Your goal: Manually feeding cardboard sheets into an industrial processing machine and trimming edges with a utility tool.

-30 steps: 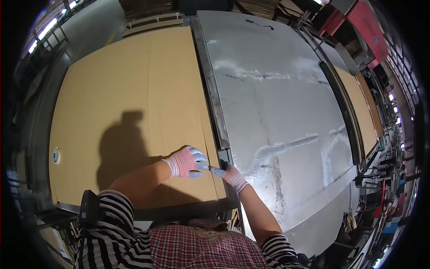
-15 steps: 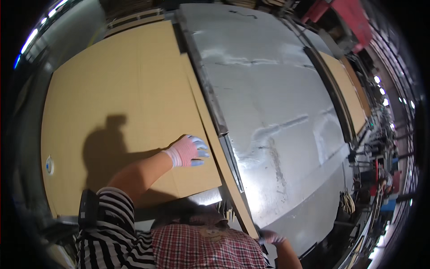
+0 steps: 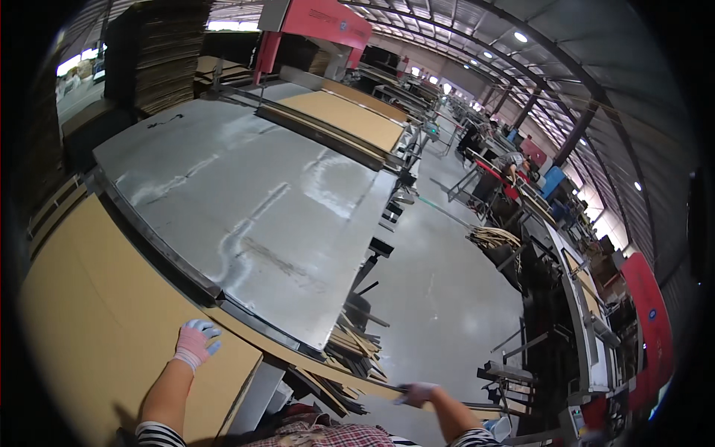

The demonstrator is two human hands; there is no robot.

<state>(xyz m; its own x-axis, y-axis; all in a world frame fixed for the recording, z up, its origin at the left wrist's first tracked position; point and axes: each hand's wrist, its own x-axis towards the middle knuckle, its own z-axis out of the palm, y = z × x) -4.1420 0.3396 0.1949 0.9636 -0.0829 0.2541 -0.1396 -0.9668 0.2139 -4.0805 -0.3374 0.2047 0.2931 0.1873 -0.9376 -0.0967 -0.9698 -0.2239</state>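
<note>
A large tan cardboard sheet (image 3: 97, 313) lies at my left. My left hand (image 3: 197, 343), in a pink-and-white glove with grey-blue fingertips, rests on it near its right edge, fingers apart. A long, narrow cardboard strip (image 3: 279, 349) runs along that edge and reaches out to the right past the sheet's corner. Its far right end is in the closed fingers of my right hand (image 3: 418, 394), also gloved, held out over the floor.
A grey metal table (image 3: 246, 208) with a raised dark edge adjoins the sheet. Cut cardboard strips (image 3: 361, 346) lie heaped below its near corner. Beyond stands a red machine (image 3: 320, 21); another red machine (image 3: 648, 320) is at right. A person (image 3: 510, 160) works farther off.
My view has swung to the right. My right hand has moved outward to the right with the strip's end, drawing it away from the sheet's corner. My left hand stays on the sheet.
</note>
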